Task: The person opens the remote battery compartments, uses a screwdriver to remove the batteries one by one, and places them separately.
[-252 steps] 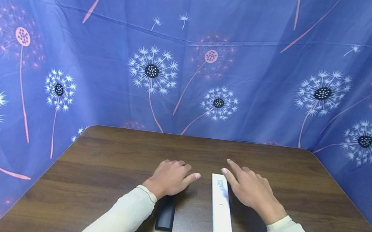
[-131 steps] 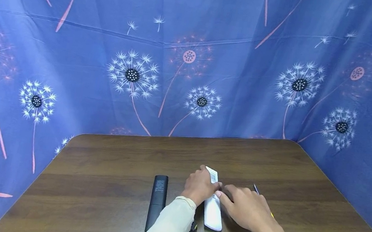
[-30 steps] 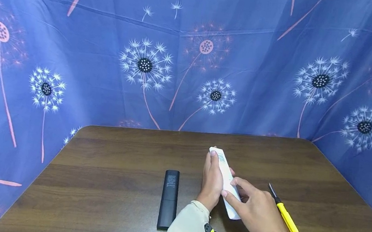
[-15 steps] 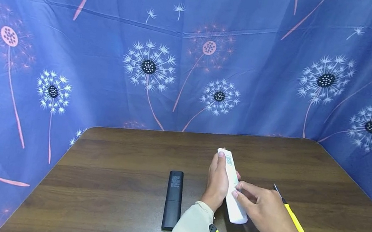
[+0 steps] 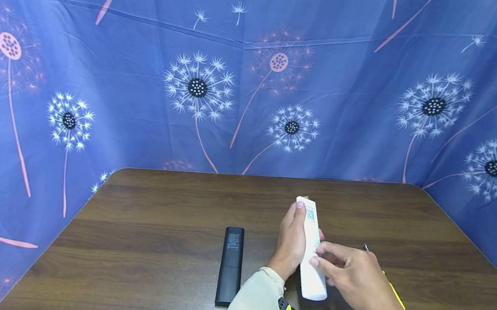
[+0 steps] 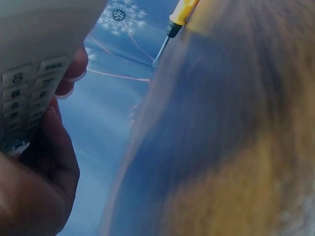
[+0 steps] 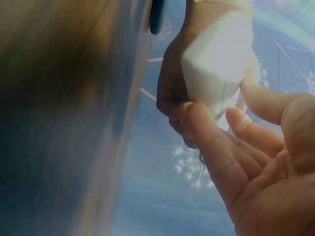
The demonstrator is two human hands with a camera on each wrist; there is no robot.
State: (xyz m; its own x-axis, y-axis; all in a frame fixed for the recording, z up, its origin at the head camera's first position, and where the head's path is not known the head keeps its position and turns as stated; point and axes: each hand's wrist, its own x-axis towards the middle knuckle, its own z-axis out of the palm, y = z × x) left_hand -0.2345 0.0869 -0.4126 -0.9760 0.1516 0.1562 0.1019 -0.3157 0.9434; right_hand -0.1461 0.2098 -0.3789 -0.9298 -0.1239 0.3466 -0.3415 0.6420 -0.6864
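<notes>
My left hand grips a white remote control above the table, thumb along its left edge and fingertips showing at the right. Its back faces up, with a printed code near the far end. The left wrist view shows rows of buttons on the underside of the white remote control. My right hand holds it around mid-length, thumb and index finger close together by a small mark on the back. In the right wrist view, fingers of the right hand reach the near end, where a thin seam runs across the casing.
A black remote control lies face down on the wooden table, left of the hands. A flat-blade screwdriver with a yellow handle lies on the right, partly hidden by my right hand in the head view. A dandelion-patterned blue curtain hangs behind.
The white remote control lay on the table at first; my left hand has taken hold of it and raised it. My right hand now works on its back and covers part of the screwdriver.
</notes>
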